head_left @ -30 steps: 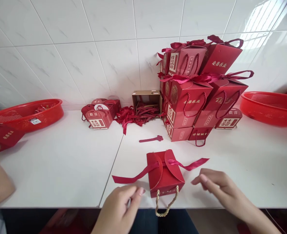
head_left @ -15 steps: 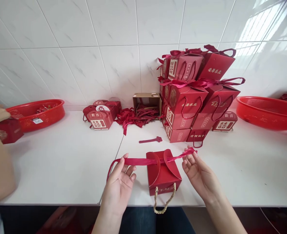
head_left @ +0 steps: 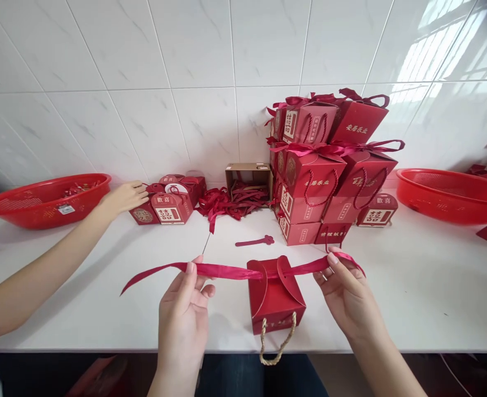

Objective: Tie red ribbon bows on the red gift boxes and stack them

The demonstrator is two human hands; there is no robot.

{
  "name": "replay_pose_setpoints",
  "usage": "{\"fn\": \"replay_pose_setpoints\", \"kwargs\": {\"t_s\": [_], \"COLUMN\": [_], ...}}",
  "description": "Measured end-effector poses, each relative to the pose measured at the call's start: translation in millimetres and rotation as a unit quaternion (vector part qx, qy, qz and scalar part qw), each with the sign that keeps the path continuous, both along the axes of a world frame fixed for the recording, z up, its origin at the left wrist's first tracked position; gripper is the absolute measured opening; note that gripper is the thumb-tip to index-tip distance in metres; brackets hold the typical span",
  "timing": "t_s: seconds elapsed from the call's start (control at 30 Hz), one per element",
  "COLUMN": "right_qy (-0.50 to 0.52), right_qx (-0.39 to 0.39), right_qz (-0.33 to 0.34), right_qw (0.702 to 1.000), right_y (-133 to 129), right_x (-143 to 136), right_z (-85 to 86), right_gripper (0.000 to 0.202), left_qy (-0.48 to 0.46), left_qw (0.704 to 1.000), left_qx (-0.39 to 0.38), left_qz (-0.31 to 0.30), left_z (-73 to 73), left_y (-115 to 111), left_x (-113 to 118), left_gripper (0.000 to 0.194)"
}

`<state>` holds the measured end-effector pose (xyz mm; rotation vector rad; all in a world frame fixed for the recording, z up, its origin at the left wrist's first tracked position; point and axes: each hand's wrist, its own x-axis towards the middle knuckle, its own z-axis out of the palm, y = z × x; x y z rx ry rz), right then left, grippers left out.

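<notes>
A small red gift box [head_left: 277, 300] stands near the table's front edge, its curved top flaps folded together and a gold rope handle [head_left: 273, 361] hanging over the edge. Through slots in the flaps runs a red ribbon [head_left: 222, 270], stretched out to both sides. On the left, my left hand [head_left: 188, 300] pinches the ribbon between thumb and fingers, and its loose tail trails further left. My right hand [head_left: 345, 292] pinches the other part, with a short end curling past the fingers. Neither hand touches the box itself.
Finished boxes with bows form a stack [head_left: 315, 171] at the back right. Behind lie loose ribbons in a carton [head_left: 249, 168], and a flat red strip [head_left: 254, 241]. Red baskets [head_left: 45, 212] [head_left: 450, 201] flank the table. A co-worker's hand [head_left: 130, 196] touches small boxes [head_left: 170, 208].
My left hand has slid left along the ribbon, and my right hand has moved slightly right, showing more ribbon end. The co-worker's arm has reached in, setting a box beside the others.
</notes>
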<state>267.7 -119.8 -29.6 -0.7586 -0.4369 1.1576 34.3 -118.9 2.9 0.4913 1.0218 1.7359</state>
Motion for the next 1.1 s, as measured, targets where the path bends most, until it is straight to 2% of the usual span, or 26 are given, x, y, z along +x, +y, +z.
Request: {"fn": "replay_pose_setpoints", "kwargs": {"t_s": [0.13,0.23,0.4,0.53,0.67,0.9,1.1], "right_qy": [-0.055,-0.118,-0.274,-0.336,-0.342,-0.313,-0.304], "right_qx": [0.043,0.070,0.114,0.152,0.171,0.213,0.191], "right_qz": [-0.016,-0.036,-0.034,-0.003,0.010,0.030,0.064], "right_qw": [0.997,0.990,0.954,0.929,0.924,0.925,0.931], "right_y": [4.1,9.4,17.5,23.3,27.2,24.1,25.3], "right_x": [-1.9,-1.1,1.8,-3.3,-12.5,-15.6,-20.2], "right_z": [15.5,29.7,58.8,80.6,93.8,103.7,113.8], "right_gripper": [0.013,0.016,0.023,0.029,0.024,0.025,0.023], "left_qy": [0.026,0.057,0.133,0.162,0.185,0.195,0.228], "left_qw": [0.999,0.995,0.980,0.969,0.962,0.957,0.941], "left_qx": [0.035,0.074,0.148,0.185,0.196,0.212,0.235], "left_qz": [0.028,0.023,-0.003,-0.025,-0.043,-0.046,-0.090], "left_z": [11.9,21.7,41.0,56.5,62.7,65.0,74.4], "left_y": [4.3,8.7,17.3,23.1,24.5,20.7,21.0], "left_x": [2.2,5.9,16.8,27.0,32.5,30.3,32.2], "left_gripper": [0.032,0.026,0.023,0.024,0.024,0.021,0.018]}}
